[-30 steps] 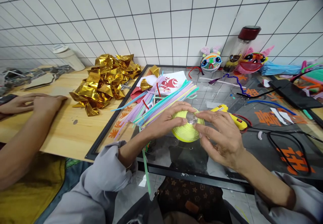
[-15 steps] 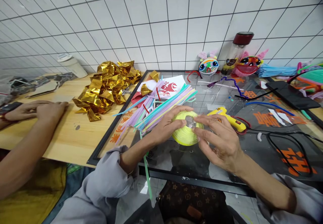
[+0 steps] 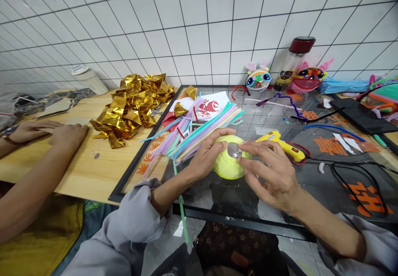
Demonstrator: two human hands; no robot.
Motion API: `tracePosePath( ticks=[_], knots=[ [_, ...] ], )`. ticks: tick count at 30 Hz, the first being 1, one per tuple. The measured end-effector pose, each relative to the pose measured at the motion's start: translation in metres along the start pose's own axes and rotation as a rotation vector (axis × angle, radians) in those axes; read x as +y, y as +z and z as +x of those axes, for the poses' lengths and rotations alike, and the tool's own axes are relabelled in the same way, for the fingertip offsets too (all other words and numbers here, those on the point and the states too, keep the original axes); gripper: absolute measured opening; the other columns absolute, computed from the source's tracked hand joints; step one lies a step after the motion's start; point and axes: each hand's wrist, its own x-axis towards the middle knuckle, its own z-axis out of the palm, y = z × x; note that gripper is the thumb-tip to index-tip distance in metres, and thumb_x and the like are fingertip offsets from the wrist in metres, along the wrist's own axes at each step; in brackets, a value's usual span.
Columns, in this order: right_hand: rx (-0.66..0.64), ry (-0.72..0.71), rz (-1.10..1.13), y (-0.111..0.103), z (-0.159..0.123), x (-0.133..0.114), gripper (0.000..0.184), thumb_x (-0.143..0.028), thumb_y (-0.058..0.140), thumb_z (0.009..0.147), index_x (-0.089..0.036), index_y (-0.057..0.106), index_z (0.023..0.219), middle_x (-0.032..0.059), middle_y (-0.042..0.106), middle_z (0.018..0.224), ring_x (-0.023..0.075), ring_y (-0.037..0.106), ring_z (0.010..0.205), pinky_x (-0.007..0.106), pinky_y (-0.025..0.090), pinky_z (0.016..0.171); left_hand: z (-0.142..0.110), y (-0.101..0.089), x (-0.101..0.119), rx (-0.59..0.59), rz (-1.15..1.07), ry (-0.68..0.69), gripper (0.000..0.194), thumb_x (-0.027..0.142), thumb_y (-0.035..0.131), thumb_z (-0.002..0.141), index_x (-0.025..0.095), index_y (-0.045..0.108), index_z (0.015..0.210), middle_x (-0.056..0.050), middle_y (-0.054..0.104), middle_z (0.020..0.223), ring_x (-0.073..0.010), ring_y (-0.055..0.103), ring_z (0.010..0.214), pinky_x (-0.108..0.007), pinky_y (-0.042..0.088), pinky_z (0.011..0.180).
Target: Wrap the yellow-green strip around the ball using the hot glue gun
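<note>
Between my hands is a dome (image 3: 228,169) wound in rings of fuzzy yellow pipe cleaner, with a bare, clear patch (image 3: 234,150) at its top. My left hand (image 3: 209,153) wraps the dome's left side, the thumb lying by the clear patch. From the right, my right hand (image 3: 273,172) closes on the dome, its fingertips pressed at the patch's right edge and its thumb lower down. Whether a loose strand end is under those fingertips, I cannot make out. A bundle of pastel pipe cleaners (image 3: 205,133) lies just beyond my left hand.
A yellow glue gun (image 3: 281,145) with a black cord (image 3: 334,180) lies right of my hands. Gold foil pieces (image 3: 130,106) are heaped at left, beside another person's hands (image 3: 66,137). At the back stand a glass bottle (image 3: 290,66) and two decorated faces (image 3: 258,79). A phone (image 3: 362,112) lies at right.
Both hands keep nearly the same hold on the yellow dome. The other person's hands have shifted slightly to the right.
</note>
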Motion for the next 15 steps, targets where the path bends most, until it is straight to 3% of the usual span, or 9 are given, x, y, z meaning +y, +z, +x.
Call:
tracePosePath(
  ticks=[4,9,15],
  knots=[
    [0.005,0.008,0.001,-0.001,0.0025,-0.0003,0.024,-0.006,0.061,0.084,-0.02,0.067,0.103,0.0149,0.074,0.115,0.0281,0.074,0.103,0.048,0.054,0.085,0.0001,0.0003,-0.0016,0.011,-0.018,0.004,0.038,0.031,0.055,0.085,0.021,0.064,0.12,-0.005,0.069,0.119,-0.0215,0.062,0.106,-0.036,0.049,0.096],
    [0.005,-0.006,-0.007,-0.0014,0.0037,0.0001,0.021,-0.006,0.061,0.086,-0.019,0.065,0.102,0.0157,0.075,0.112,0.0268,0.074,0.1,0.046,0.054,0.083,-0.0005,0.0016,-0.0025,0.039,-0.057,-0.004,0.022,0.03,0.057,0.084,0.021,0.063,0.104,-0.004,0.069,0.114,-0.0199,0.063,0.1,-0.033,0.051,0.087],
    [0.012,0.016,-0.019,0.0002,0.0008,0.0018,0.014,-0.011,0.064,0.088,-0.019,0.066,0.1,0.0156,0.075,0.111,0.0255,0.074,0.096,0.047,0.053,0.085,-0.0018,0.0004,-0.0011,0.038,0.051,0.114,0.016,0.033,0.056,0.092,0.02,0.065,0.097,-0.007,0.067,0.123,-0.0227,0.061,0.12,-0.041,0.045,0.108]
  ],
)
